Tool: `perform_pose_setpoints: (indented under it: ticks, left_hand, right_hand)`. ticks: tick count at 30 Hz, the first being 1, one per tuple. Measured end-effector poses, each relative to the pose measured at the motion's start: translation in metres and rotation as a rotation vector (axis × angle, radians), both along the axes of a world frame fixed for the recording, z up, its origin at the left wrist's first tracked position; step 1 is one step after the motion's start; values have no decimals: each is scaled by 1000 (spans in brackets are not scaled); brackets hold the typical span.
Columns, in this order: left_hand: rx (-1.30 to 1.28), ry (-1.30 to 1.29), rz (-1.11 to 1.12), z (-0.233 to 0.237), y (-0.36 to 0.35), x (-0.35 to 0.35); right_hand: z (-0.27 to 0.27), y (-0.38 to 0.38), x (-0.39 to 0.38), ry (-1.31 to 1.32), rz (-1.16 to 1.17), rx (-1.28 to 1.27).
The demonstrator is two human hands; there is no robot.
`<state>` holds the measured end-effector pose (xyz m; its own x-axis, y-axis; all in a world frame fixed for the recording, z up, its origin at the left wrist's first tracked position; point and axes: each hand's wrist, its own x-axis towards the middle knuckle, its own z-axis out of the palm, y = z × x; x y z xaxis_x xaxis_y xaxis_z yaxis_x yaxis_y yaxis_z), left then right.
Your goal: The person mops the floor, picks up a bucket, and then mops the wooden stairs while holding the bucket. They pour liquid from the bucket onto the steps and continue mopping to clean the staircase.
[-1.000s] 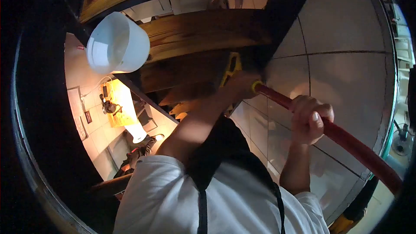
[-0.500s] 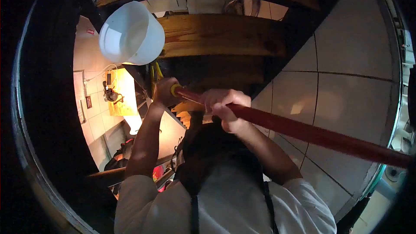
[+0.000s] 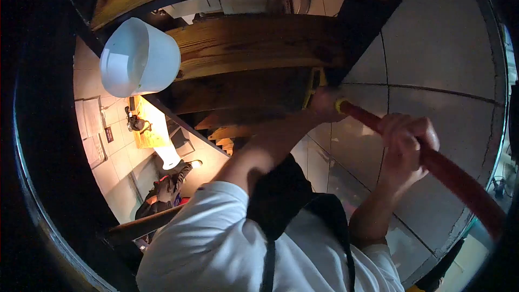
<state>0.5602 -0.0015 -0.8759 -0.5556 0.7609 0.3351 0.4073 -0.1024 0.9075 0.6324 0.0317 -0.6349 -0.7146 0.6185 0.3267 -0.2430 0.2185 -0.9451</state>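
Observation:
A long red mop-like pole (image 3: 457, 176) runs from the lower right up toward the stairs. My left hand (image 3: 326, 106), somewhat blurred, is closed around its upper end beside a yellow collar. Farther along the shaft, my right hand (image 3: 406, 143) is wrapped round the red part. Just beyond my left hand shows a yellow head piece (image 3: 316, 82), near the right end of a dark stair tread; its exact kind is hard to make out. A white plastic bucket (image 3: 157, 59) rests at the left end of a wooden step (image 3: 259, 43).
A tiled wall (image 3: 432, 48) borders the stairs on the right. Lower left, past the stair edge, are a lit wooden table (image 3: 154, 124) with dark items on it and a person in dark clothes (image 3: 167, 189). A rail (image 3: 143, 221) runs near my left side.
Both hands have swung to the right with the pole, carrying its yellow end from the left of the stairs to the right. The bucket appears lower and farther left in view.

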Motion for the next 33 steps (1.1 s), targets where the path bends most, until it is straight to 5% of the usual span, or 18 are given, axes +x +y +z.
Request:
perform_pose_setpoints:
  ticks: [5, 12, 15, 17, 23, 27, 30, 31, 33]
  left_hand:
    - [-323, 84, -237, 25, -15, -17]
    - [-510, 144, -233, 36, -133, -64]
    - [-374, 64, -54, 72, -192, -83]
    - [-315, 77, -23, 20, -224, -95]
    - [-410, 112, 279, -1, -322, -126]
    - [-322, 172, 467, -17, -308, -122]
    - [-170, 147, 432, -39, -283, -105]
    - [-368, 105, 428, -23, -267, -92]
    - [-275, 115, 300, -10, -235, -75]
  right_hand:
    - [-6, 23, 19, 73, 80, -131]
    - [-33, -64, -21, 245, 219, -183]
    - [-39, -95, -47, 274, 351, -170]
    - [-44, -113, -65, 266, 491, -162]
    - [-99, -162, -100, 203, 583, -355]
    - [-95, -149, -103, 171, 585, -505]
    - [-77, -133, -89, 151, 525, -491]
    - [-68, -130, -77, 140, 487, -485]
    - [-39, -124, -54, 75, 367, -390]
